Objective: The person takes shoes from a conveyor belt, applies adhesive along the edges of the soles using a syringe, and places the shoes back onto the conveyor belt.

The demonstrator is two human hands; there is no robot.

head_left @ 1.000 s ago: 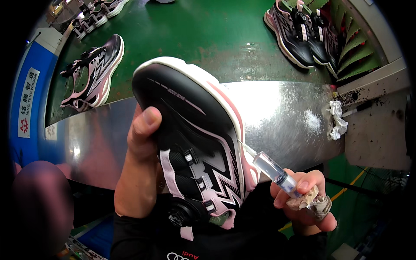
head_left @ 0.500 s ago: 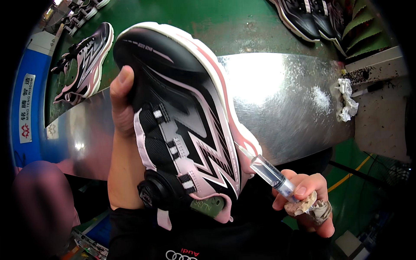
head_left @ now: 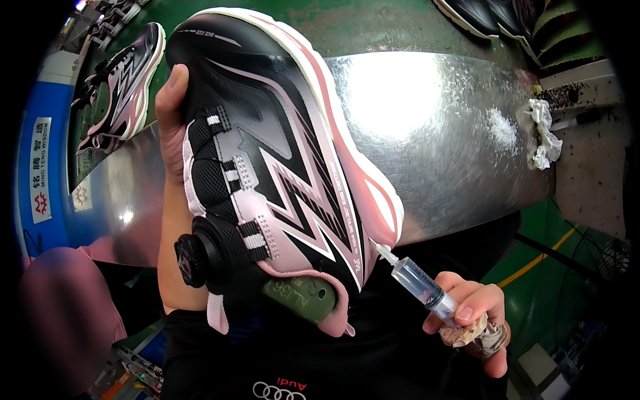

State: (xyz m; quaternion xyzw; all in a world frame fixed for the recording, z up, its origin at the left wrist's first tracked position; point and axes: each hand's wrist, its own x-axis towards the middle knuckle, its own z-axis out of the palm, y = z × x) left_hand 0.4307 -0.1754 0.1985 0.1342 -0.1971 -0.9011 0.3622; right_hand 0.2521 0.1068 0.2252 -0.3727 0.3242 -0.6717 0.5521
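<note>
A black and pink sneaker (head_left: 267,153) with a white and pink sole is held up before me, toe pointing away. My left hand (head_left: 172,127) is closed around its left side near the forefoot; most of the fingers are hidden behind the shoe. A green shoe last (head_left: 300,300) shows in its collar. My right hand (head_left: 473,310) grips a clear plastic syringe (head_left: 423,287), whose tip meets the seam between upper and sole near the heel. Crumpled, dirty wrapping (head_left: 473,333) sits around the syringe's rear end, against my fingers.
A shiny metal sheet (head_left: 453,187) covers the near bench edge. Another sneaker (head_left: 127,93) lies at left on the green bench top. Further dark shoes (head_left: 473,17) lie far right. Crumpled white tissue (head_left: 545,133) sits by a grey ledge (head_left: 580,87) at right.
The sneaker has shifted left and slightly away from me, with a small turn. The syringe tip has moved down along the sole seam, farther toward the heel. Both grips stay the same.
</note>
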